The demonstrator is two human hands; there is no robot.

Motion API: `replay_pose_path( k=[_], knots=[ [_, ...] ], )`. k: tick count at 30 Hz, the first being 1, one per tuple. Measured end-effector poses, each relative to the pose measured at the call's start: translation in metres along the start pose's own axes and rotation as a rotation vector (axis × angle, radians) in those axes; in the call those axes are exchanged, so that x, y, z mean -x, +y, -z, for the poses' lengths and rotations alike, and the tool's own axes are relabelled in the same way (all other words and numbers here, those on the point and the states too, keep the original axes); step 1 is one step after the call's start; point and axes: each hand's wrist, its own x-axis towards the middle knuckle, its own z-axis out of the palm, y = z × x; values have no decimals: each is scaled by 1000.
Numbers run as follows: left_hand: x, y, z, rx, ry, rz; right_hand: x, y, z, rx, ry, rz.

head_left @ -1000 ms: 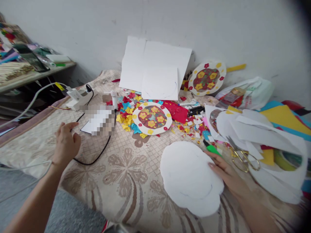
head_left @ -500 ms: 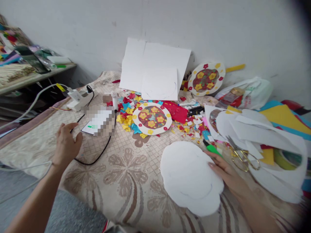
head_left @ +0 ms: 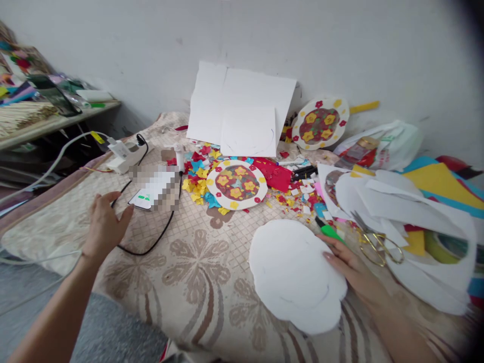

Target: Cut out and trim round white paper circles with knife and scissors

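My left hand (head_left: 106, 224) hovers over the patterned cloth with fingers and thumb loosely spread, holding nothing. It is close to a phone (head_left: 145, 199) with a lit screen and to a black cable (head_left: 151, 244). My right hand (head_left: 350, 269) lies flat with fingers stretched on the right edge of a stack of white scalloped paper cutouts (head_left: 295, 275). A green marker (head_left: 329, 232) lies just beyond its fingertips.
A decorated paper plate (head_left: 237, 184) sits among coloured paper scraps; a second decorated plate (head_left: 319, 122) leans on the wall beside white sheets (head_left: 242, 108). Gold scissors (head_left: 372, 244) lie on white offcuts at right. A power strip (head_left: 123, 151) and a shelf (head_left: 56, 118) are at left.
My left hand has drifted slightly right toward the phone, and its thumb has spread out. My right hand stays on the white cutouts.
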Motion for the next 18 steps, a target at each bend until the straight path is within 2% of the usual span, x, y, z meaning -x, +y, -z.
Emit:
replay_pose_path(
  k=[11, 18],
  knots=[
    [-2, -9, -9, -41, 14, -41, 0, 2, 1, -6, -3, -17],
    [-3, -20, -23, -86, 28, -100, -1, 1, 0, 12, -4, -1]
  ],
)
